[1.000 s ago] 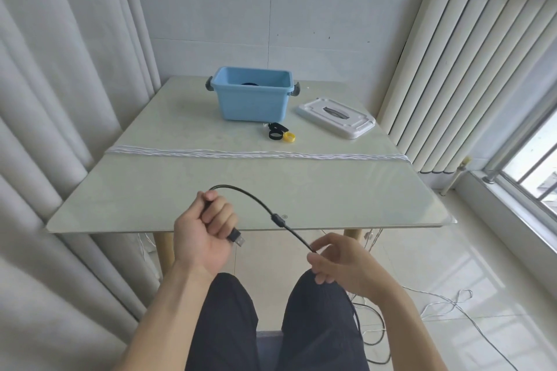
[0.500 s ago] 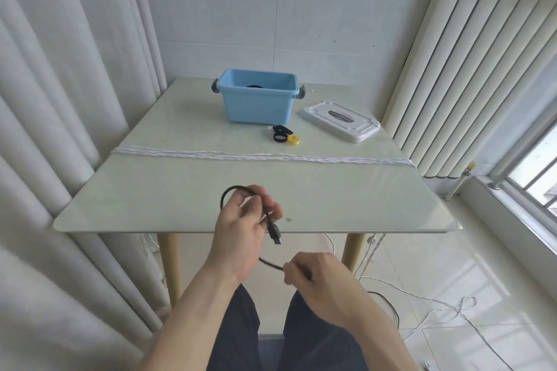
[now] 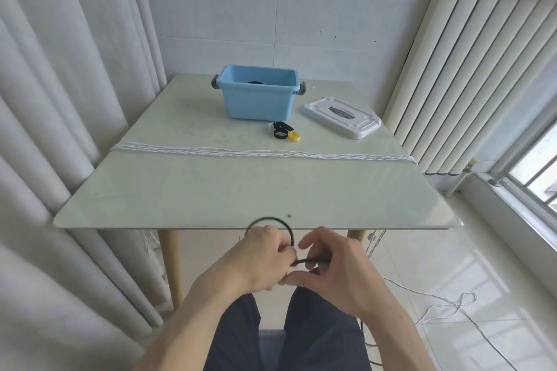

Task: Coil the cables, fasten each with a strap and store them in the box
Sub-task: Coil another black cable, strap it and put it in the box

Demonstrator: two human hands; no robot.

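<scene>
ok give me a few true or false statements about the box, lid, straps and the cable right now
1. The white lid sits on the blue box. False: it lies on the table beside the open box.
2. Both hands hold the black cable. True: left hand, right hand.
3. The straps lie in front of the box. True.
4. The white cord is coiled inside the box. False: it stretches across the table.

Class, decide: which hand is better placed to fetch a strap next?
Right hand: the straps lie right of centre, and the left hand grips the black cable loop.
</scene>
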